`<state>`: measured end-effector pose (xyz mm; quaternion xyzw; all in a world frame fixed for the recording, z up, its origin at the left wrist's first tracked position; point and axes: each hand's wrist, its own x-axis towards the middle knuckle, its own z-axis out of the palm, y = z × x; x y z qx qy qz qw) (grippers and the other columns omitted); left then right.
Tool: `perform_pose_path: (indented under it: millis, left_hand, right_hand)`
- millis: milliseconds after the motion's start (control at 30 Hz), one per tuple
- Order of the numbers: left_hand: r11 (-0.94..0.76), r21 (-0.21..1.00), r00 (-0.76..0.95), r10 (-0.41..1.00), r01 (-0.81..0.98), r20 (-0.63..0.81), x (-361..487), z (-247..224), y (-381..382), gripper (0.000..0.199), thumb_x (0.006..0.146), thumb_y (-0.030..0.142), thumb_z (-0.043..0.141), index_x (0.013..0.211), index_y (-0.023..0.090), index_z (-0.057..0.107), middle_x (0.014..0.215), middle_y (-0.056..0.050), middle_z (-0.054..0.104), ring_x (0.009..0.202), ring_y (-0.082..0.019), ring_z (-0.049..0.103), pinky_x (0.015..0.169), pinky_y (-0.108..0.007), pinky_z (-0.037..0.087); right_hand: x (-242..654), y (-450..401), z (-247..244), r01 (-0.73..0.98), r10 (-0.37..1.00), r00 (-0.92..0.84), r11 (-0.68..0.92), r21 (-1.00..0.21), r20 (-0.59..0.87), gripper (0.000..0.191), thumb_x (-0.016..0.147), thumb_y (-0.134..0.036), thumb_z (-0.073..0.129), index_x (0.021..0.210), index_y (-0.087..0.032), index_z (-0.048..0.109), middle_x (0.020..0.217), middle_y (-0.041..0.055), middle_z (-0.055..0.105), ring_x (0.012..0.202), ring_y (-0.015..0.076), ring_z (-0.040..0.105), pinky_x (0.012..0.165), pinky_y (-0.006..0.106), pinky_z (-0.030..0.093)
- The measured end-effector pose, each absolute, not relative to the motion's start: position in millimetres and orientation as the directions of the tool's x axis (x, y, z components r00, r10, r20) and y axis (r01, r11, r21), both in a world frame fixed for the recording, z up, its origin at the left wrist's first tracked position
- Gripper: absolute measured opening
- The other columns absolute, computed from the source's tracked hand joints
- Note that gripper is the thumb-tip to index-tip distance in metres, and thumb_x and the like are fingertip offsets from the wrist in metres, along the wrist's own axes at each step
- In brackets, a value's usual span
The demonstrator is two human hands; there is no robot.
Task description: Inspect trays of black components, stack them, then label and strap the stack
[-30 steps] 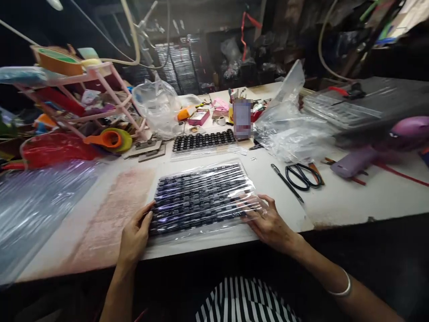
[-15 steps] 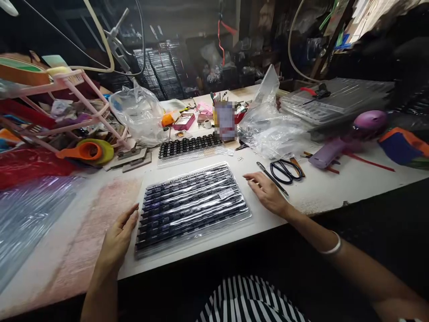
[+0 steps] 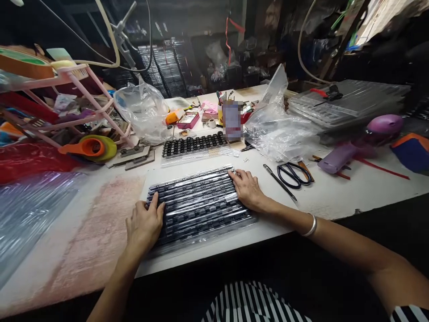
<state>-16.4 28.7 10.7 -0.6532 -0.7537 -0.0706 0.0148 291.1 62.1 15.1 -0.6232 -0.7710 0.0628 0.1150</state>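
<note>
A clear plastic tray filled with rows of black parts lies on the white table near its front edge. My left hand grips the tray's left side, its thumb and forefinger on top near the upper left corner. My right hand rests on the right side, fingertips at the upper right corner. Both hands touch the tray from opposite sides. Behind it stands a second, smaller-looking set of black parts in a clear tray.
Right of my right hand lie a black pen-like tool and dark-handled scissors. A purple heat-gun-like tool is farther right. Clear plastic bags sit behind. A pink rack stands at the left.
Both hands have moved inward from beside the tray and now touch its left and right sides. The whole view has shifted slightly.
</note>
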Motion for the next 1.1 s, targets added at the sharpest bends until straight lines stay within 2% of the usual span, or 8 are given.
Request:
perform_pose_path:
  millis: [100, 233, 500, 700, 800, 967, 1033, 1100]
  left_hand:
    - [0.066, 0.011, -0.067, 0.993, 0.998, 0.102, -9, 8, 28, 0.065, 0.091, 0.05, 0.021, 0.138, 0.01, 0.038, 0.14, -0.024, 0.036, 0.131, -0.039, 0.028, 0.101, -0.058, 0.024]
    - [-0.064, 0.099, 0.069, 0.997, 0.993, -0.043, 1, 6, 41, 0.071, 0.09, 0.057, 0.021, 0.146, 0.014, 0.018, 0.153, -0.015, 0.011, 0.14, -0.031, 0.007, 0.109, -0.055, 0.01]
    - [-0.334, 0.187, 0.35, 0.935, 0.924, -0.059, 42, 15, 71, 0.081, 0.085, 0.068, 0.02, 0.146, 0.016, 0.015, 0.154, -0.011, 0.004, 0.141, -0.027, 0.002, 0.111, -0.052, 0.001]
    - [-0.265, 0.205, 0.272, 0.962, 0.942, -0.003, 55, 14, 68, 0.058, 0.092, 0.054, 0.02, 0.143, 0.027, 0.028, 0.152, -0.001, 0.02, 0.14, -0.024, 0.013, 0.112, -0.048, 0.006]
    - [-0.11, 0.216, 0.105, 0.994, 0.97, 0.035, 53, 12, 64, 0.057, 0.094, 0.047, 0.016, 0.143, 0.021, 0.029, 0.152, -0.009, 0.021, 0.139, -0.03, 0.013, 0.11, -0.053, 0.006]
    - [-0.005, 0.241, 0.009, 1.0, 0.971, -0.019, 14, 14, 45, 0.059, 0.092, 0.052, 0.019, 0.144, 0.024, 0.026, 0.153, -0.008, 0.015, 0.14, -0.029, 0.011, 0.109, -0.052, 0.013]
    - [0.029, 0.246, -0.014, 0.998, 0.969, -0.062, -5, 15, 37, 0.06, 0.092, 0.053, 0.018, 0.144, 0.024, 0.023, 0.154, -0.008, 0.012, 0.14, -0.029, 0.013, 0.107, -0.054, 0.019]
    - [0.079, 0.238, -0.061, 0.995, 0.968, -0.081, -15, 15, 32, 0.06, 0.093, 0.05, 0.015, 0.145, 0.021, 0.02, 0.154, -0.01, 0.01, 0.139, -0.032, 0.013, 0.105, -0.06, 0.016]
  right_hand:
    - [287, 62, 20, 0.942, 0.948, -0.309, 0.316, -0.114, 0.075, 0.053, 0.084, -0.006, 0.031, 0.136, -0.008, 0.041, 0.146, 0.0196, 0.031, 0.126, 0.0375, 0.033, 0.092, 0.052, 0.033]
    - [280, 70, 24, 0.88, 0.88, -0.474, 0.474, 0.008, 0.02, 0.053, 0.081, -0.001, 0.029, 0.133, 0.004, 0.04, 0.144, 0.0247, 0.031, 0.133, 0.0386, 0.025, 0.102, 0.053, 0.02]
    - [253, 101, 12, 0.797, 0.797, -0.604, 0.604, -0.03, 0.015, 0.056, 0.095, -0.04, 0.022, 0.142, -0.01, 0.03, 0.151, 0.0152, 0.021, 0.139, 0.0295, 0.016, 0.109, 0.048, 0.018]
    - [248, 103, 13, 0.794, 0.795, -0.607, 0.605, -0.052, -0.01, 0.058, 0.094, -0.052, 0.019, 0.144, -0.022, 0.028, 0.152, 0.0098, 0.021, 0.139, 0.0281, 0.017, 0.108, 0.053, 0.018]
    - [251, 101, 14, 0.794, 0.795, -0.606, 0.606, -0.051, 0.002, 0.055, 0.095, -0.051, 0.021, 0.143, -0.025, 0.029, 0.152, 0.0097, 0.022, 0.139, 0.0275, 0.018, 0.108, 0.052, 0.018]
    - [261, 91, 19, 0.805, 0.807, -0.588, 0.59, -0.05, 0.054, 0.048, 0.097, -0.039, 0.026, 0.139, -0.021, 0.038, 0.148, 0.0145, 0.029, 0.137, 0.029, 0.024, 0.106, 0.049, 0.024]
    - [262, 73, 21, 0.815, 0.816, -0.573, 0.577, -0.053, 0.074, 0.047, 0.096, -0.034, 0.028, 0.138, -0.015, 0.04, 0.146, 0.0192, 0.033, 0.135, 0.0335, 0.027, 0.103, 0.054, 0.028]
    - [257, 38, 24, 0.811, 0.812, -0.577, 0.582, -0.053, 0.09, 0.045, 0.095, -0.028, 0.031, 0.135, -0.01, 0.043, 0.141, 0.0233, 0.038, 0.132, 0.0366, 0.031, 0.1, 0.059, 0.028]
